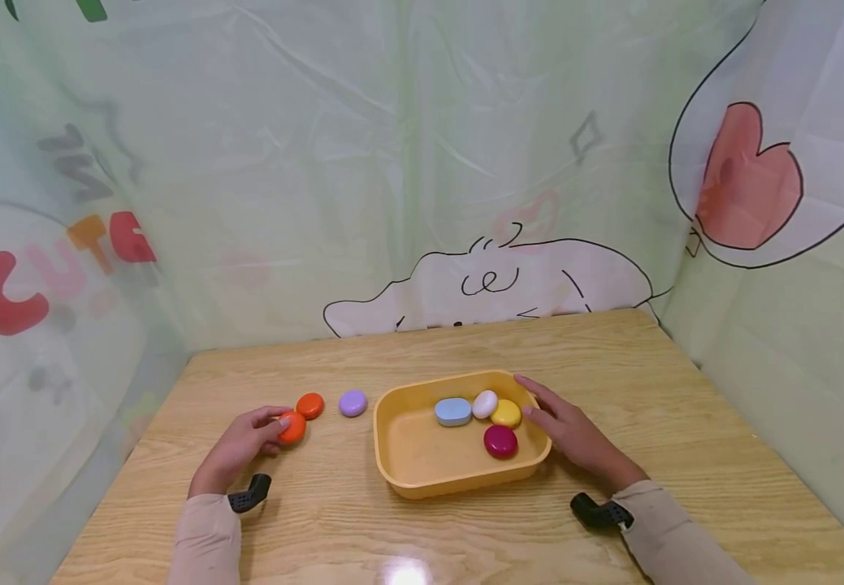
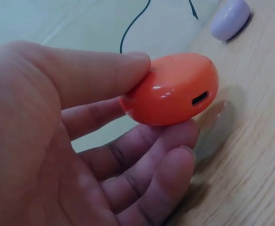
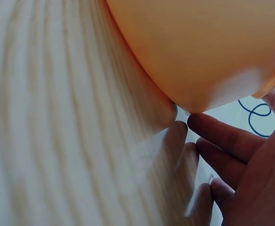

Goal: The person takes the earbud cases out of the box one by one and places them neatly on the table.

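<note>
My left hand [image 1: 242, 445] pinches a glossy orange earbud case [image 2: 175, 89] between thumb and fingers. A small dark port shows on the case's side in the left wrist view. Just beyond lies a second orange case [image 1: 309, 405], and to its right a lilac case [image 1: 352, 403]. My right hand [image 1: 575, 432] holds the right end of a yellow-orange tray [image 1: 422, 489], thumb over the rim and fingers along the outer wall. Inside the tray lie a light blue case [image 1: 453, 412], a white one [image 1: 485, 404], a yellow one [image 1: 506, 414] and a dark red one [image 1: 500, 441].
Everything stands on a wood-grain table [image 1: 334, 520]. Printed curtains [image 1: 283, 179] hang behind it and at both sides. Each wrist carries a black camera mount, such as the left mount [image 1: 250, 493].
</note>
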`<state>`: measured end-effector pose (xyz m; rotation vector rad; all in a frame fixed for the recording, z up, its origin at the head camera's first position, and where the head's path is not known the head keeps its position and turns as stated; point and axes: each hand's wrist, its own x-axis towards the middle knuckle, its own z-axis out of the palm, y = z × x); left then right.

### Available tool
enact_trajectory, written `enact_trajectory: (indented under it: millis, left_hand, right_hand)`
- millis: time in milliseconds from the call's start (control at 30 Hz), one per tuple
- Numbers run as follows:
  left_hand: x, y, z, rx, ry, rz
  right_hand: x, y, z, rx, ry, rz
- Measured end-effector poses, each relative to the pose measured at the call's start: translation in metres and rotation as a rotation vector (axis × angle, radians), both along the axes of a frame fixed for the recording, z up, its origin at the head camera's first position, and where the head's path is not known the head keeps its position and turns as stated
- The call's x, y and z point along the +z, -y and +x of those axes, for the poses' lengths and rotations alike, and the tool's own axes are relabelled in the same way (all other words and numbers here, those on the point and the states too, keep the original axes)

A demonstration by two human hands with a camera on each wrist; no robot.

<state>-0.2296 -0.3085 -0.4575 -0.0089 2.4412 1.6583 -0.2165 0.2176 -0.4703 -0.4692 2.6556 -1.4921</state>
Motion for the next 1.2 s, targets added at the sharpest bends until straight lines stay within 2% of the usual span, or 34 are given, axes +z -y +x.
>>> enact_trajectory:
  millis: [200,467,700,1000,1200]
  left_hand:
    - [-0.0035,0.0017,-0.0019,0.021,0.005,-0.006]
    - [-0.0021,-0.0026,-0.0033,0.050,0.003,-0.072]
    - [-0.0048,-0.0032,-0.0035,0.082,0.023,-0.119]
    - [-0.0070,-0.0067,-0.0013,0.120,0.021,-0.124]
    - [-0.0068,-0.0066,-0.0020,0.123,0.020,-0.177]
  right_hand:
    - [-0.0020,0.0000,-0.0017,-0.004,-0.009,0.013]
    - [-0.0038,-0.0036,-0.0053,-0.001,-0.057,0.014]
    - [-0.0041,-0.0038,-0.0044,-0.011,-0.039,-0.002]
    - [-0.0037,-0.0038,-0.0018,-0.014,-0.037,0.012]
    - [-0.0039,-0.0061,-0.0040,-0.018,-0.053,0.009]
